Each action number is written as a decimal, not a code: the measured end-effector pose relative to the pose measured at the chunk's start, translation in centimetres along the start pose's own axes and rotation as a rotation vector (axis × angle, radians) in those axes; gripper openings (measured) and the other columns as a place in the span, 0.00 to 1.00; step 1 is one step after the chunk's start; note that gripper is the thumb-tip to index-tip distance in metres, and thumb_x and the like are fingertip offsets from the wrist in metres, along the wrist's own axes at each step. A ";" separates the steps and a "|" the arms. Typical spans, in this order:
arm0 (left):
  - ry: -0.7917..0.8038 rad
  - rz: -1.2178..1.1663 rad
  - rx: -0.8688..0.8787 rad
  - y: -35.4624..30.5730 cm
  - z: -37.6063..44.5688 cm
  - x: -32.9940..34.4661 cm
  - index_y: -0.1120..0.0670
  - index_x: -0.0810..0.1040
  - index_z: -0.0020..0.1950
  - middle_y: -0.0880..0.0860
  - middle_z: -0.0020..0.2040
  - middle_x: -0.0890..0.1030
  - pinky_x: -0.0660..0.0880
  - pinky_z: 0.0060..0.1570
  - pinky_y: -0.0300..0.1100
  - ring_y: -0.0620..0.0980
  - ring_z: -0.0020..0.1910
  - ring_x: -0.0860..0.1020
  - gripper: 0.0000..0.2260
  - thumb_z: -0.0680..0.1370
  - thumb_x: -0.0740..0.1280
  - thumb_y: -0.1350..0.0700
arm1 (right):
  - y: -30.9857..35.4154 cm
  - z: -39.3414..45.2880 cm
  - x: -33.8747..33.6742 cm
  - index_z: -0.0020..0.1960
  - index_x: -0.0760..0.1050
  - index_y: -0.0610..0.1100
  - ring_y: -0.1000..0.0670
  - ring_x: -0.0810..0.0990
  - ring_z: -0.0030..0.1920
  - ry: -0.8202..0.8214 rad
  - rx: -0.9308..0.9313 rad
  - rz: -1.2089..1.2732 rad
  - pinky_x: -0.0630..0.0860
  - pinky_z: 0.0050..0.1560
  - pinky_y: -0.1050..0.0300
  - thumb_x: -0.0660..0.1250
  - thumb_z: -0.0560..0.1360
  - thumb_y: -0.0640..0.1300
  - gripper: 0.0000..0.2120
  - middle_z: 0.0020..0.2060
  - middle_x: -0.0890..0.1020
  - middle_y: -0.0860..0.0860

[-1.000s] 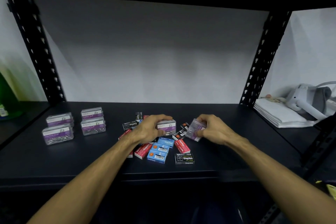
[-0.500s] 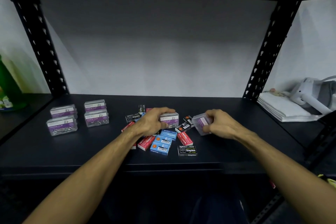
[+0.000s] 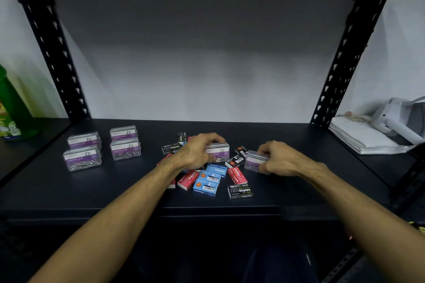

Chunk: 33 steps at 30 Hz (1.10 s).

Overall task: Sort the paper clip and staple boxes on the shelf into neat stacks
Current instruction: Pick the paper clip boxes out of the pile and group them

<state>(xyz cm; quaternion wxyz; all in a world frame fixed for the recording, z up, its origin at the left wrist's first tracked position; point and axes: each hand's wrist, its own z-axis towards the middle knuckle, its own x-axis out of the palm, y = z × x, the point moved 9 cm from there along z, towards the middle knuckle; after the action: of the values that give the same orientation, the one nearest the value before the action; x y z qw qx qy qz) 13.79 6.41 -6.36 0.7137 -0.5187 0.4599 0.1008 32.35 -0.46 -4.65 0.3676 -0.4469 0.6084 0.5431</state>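
Paper clip boxes (image 3: 125, 150): six; two in hands.

head view | head-worn, faces forward and down | near shelf (image 3: 69, 190) | single view

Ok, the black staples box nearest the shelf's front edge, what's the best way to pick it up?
Pinch the black staples box across its two short ends, coming down from above. It lies flat with its label up, apart from the red box behind it, so both ends look free. The right hand is nearer, but it is holding a clear paper clip box.
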 end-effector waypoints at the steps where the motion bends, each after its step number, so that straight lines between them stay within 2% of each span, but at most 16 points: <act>1: -0.006 -0.013 -0.002 0.0 -0.1 -0.1 0.49 0.71 0.69 0.53 0.62 0.78 0.78 0.50 0.40 0.48 0.56 0.78 0.25 0.75 0.72 0.63 | 0.0 -0.1 0.0 0.49 0.76 0.50 0.56 0.77 0.43 0.003 0.000 -0.009 0.69 0.35 0.62 0.73 0.70 0.47 0.09 0.49 0.79 0.51; 4: -0.035 -0.067 -0.012 0.2 -0.6 -0.7 0.50 0.70 0.70 0.51 0.61 0.79 0.75 0.44 0.33 0.46 0.54 0.78 0.26 0.75 0.72 0.63 | 0.2 -0.1 -0.2 0.51 0.76 0.50 0.57 0.76 0.42 0.014 0.004 -0.010 0.68 0.35 0.62 0.72 0.70 0.44 0.11 0.47 0.79 0.52; 6: -0.063 -0.093 -0.020 0.1 -1.1 -1.7 0.50 0.71 0.70 0.51 0.60 0.79 0.75 0.44 0.33 0.46 0.54 0.79 0.25 0.74 0.73 0.63 | 0.6 0.0 -0.6 0.51 0.76 0.50 0.57 0.76 0.43 0.007 0.003 0.023 0.68 0.35 0.63 0.73 0.70 0.42 0.12 0.47 0.79 0.52; 9: -0.112 -0.140 -0.033 0.5 -2.1 -3.7 0.49 0.72 0.69 0.50 0.60 0.80 0.79 0.51 0.40 0.46 0.53 0.80 0.24 0.75 0.72 0.63 | 2.0 0.4 -1.5 0.51 0.76 0.51 0.57 0.77 0.44 -0.048 -0.028 0.065 0.69 0.37 0.62 0.73 0.69 0.42 0.13 0.48 0.79 0.53; 12: -0.137 -0.147 -0.050 1.4 -3.8 -6.3 0.49 0.72 0.70 0.49 0.59 0.80 0.80 0.53 0.44 0.45 0.52 0.81 0.24 0.75 0.72 0.62 | 4.6 0.9 -2.1 0.51 0.77 0.51 0.57 0.77 0.44 -0.110 -0.093 0.097 0.71 0.37 0.62 0.73 0.69 0.42 0.13 0.48 0.78 0.54; 16: -0.146 -0.093 -0.079 4.1 -7.0 -9.5 0.49 0.72 0.69 0.48 0.58 0.80 0.80 0.55 0.46 0.46 0.53 0.80 0.24 0.75 0.72 0.62 | 8.8 1.9 -0.9 0.54 0.76 0.51 0.54 0.81 0.44 -0.070 -0.154 0.179 0.77 0.39 0.59 0.71 0.72 0.42 0.12 0.47 0.81 0.53; 21: -0.192 -0.052 -0.114 8.3 -12.2 -12.9 0.50 0.77 0.65 0.46 0.54 0.82 0.79 0.54 0.41 0.44 0.51 0.81 0.23 0.73 0.73 0.65 | 14.9 3.4 1.5 0.53 0.77 0.53 0.55 0.82 0.46 -0.027 -0.237 0.201 0.80 0.49 0.52 0.74 0.70 0.45 0.13 0.48 0.83 0.54; 23: -0.211 -0.054 -0.146 10.2 -14.4 -13.9 0.49 0.77 0.64 0.47 0.55 0.83 0.79 0.54 0.41 0.44 0.51 0.82 0.23 0.72 0.74 0.66 | 17.4 3.8 2.8 0.54 0.76 0.53 0.55 0.82 0.45 0.012 -0.270 0.199 0.81 0.47 0.53 0.74 0.71 0.45 0.14 0.48 0.83 0.54; 26: -0.238 -0.063 -0.194 12.5 -17.5 -15.2 0.50 0.77 0.65 0.47 0.55 0.83 0.78 0.50 0.36 0.43 0.50 0.82 0.24 0.73 0.73 0.67 | 21.4 4.2 4.3 0.56 0.76 0.52 0.54 0.82 0.44 0.044 -0.330 0.196 0.79 0.43 0.56 0.73 0.72 0.43 0.14 0.48 0.82 0.53; 28: -0.259 -0.051 -0.208 14.0 -19.1 -15.8 0.51 0.78 0.64 0.46 0.53 0.83 0.78 0.49 0.35 0.41 0.49 0.82 0.23 0.72 0.73 0.67 | 23.7 4.3 5.1 0.55 0.76 0.52 0.54 0.82 0.44 0.036 -0.359 0.198 0.80 0.44 0.55 0.73 0.72 0.42 0.14 0.47 0.82 0.53; 33: -0.283 -0.053 -0.258 17.5 -21.3 -16.6 0.48 0.79 0.62 0.45 0.54 0.84 0.79 0.58 0.45 0.42 0.52 0.83 0.23 0.71 0.75 0.65 | 27.5 4.6 7.2 0.57 0.77 0.49 0.53 0.81 0.46 0.071 -0.411 0.204 0.79 0.46 0.56 0.72 0.72 0.41 0.14 0.50 0.82 0.52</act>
<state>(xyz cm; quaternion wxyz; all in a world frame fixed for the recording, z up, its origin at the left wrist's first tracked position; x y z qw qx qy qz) -18.05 1.88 -5.87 0.7011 -0.5987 0.3242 0.2119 3.86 3.36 -2.83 0.1905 -0.4675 0.5396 0.6738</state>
